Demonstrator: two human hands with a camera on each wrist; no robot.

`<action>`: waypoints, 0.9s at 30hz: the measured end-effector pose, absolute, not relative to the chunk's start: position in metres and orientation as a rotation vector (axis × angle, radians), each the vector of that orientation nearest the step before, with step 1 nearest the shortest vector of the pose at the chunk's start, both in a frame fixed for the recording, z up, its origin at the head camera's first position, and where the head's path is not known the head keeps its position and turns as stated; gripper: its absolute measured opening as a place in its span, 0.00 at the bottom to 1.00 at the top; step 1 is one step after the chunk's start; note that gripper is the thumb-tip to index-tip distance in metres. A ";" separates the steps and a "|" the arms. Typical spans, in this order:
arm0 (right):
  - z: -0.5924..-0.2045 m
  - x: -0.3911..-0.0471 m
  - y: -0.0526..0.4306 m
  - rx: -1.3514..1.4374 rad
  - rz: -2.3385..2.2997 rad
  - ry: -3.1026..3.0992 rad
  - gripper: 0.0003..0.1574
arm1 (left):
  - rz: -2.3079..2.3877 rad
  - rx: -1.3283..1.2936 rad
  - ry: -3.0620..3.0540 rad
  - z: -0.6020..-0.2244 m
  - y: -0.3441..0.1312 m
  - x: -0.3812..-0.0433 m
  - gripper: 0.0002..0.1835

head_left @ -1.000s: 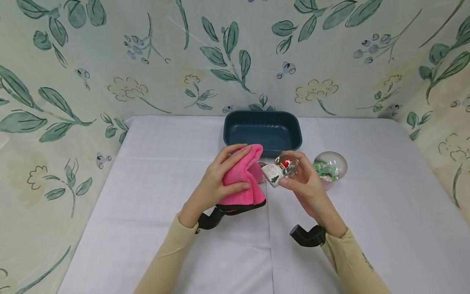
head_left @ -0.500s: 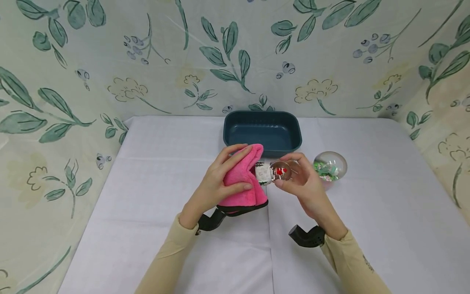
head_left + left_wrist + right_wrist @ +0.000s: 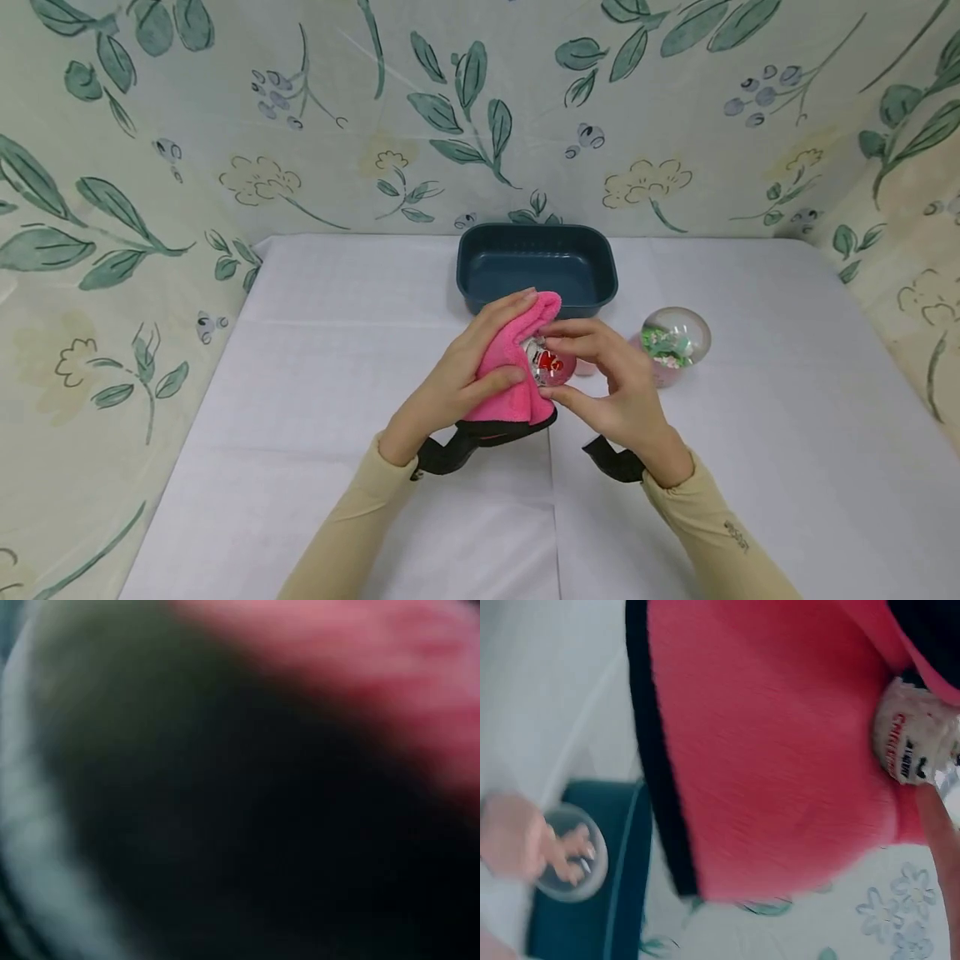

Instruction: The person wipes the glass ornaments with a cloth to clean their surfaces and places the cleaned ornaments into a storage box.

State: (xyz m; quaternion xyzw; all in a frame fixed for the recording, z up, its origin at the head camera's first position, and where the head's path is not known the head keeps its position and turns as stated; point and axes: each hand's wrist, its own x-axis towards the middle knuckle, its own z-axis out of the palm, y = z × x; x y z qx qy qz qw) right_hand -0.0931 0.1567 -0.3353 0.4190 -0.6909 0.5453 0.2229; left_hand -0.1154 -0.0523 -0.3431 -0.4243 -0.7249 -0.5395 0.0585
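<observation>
A pink cloth [image 3: 504,379] with black edging is folded in my left hand [image 3: 446,383], thumb in front and fingers over its back. Between the folds sits a small snow globe [image 3: 555,367] with a red figure inside. My right hand [image 3: 622,379] pinches this globe by its dome, thumb below and fingers above. In the right wrist view its white base [image 3: 907,735] with red and black lettering pokes out of the pink cloth [image 3: 772,750]. The left wrist view is dark and blurred, with only some pink cloth [image 3: 405,660] recognisable.
A dark teal tray [image 3: 536,271] stands behind the hands. To the right is a larger snow globe [image 3: 675,337] with green contents and a pink base. Another globe with a pink base [image 3: 585,367] is mostly hidden behind my right hand. A white cloth [image 3: 300,400] covers the table.
The right hand has moved left, turning the snow globe base-first and bringing it into the pink cloth. The left hand and cloth have shifted slightly right.
</observation>
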 end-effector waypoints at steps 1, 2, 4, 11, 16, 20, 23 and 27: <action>-0.336 -0.094 0.156 1.142 1.555 -1.888 0.30 | -1.630 -1.289 -2.188 -0.344 -0.051 -0.115 0.36; -0.338 -0.094 0.155 1.122 1.610 -1.869 0.31 | -1.614 -1.290 -2.179 -0.344 -0.050 -0.115 0.35; -0.341 -0.095 0.154 1.070 1.742 -1.830 0.33 | -1.564 -1.292 -2.167 -0.344 -0.048 -0.115 0.33; -0.346 -0.089 0.151 0.613 2.239 -1.885 0.18 | -1.346 -1.316 -2.197 -0.344 -0.047 -0.112 0.37; -0.345 -0.083 0.151 0.538 2.139 -2.057 0.20 | -1.312 -1.324 -2.200 -0.346 -0.047 -0.113 0.37; -0.343 -0.087 0.154 0.821 1.812 -2.127 0.35 | -1.367 -1.302 -2.147 -0.344 -0.050 -0.115 0.37; -0.344 -0.092 0.157 0.967 1.631 -2.107 0.34 | -1.388 -1.313 -2.126 -0.341 -0.052 -0.116 0.38; -0.348 -0.094 0.157 0.910 1.604 -2.056 0.35 | -1.358 -1.356 -2.122 -0.339 -0.050 -0.113 0.38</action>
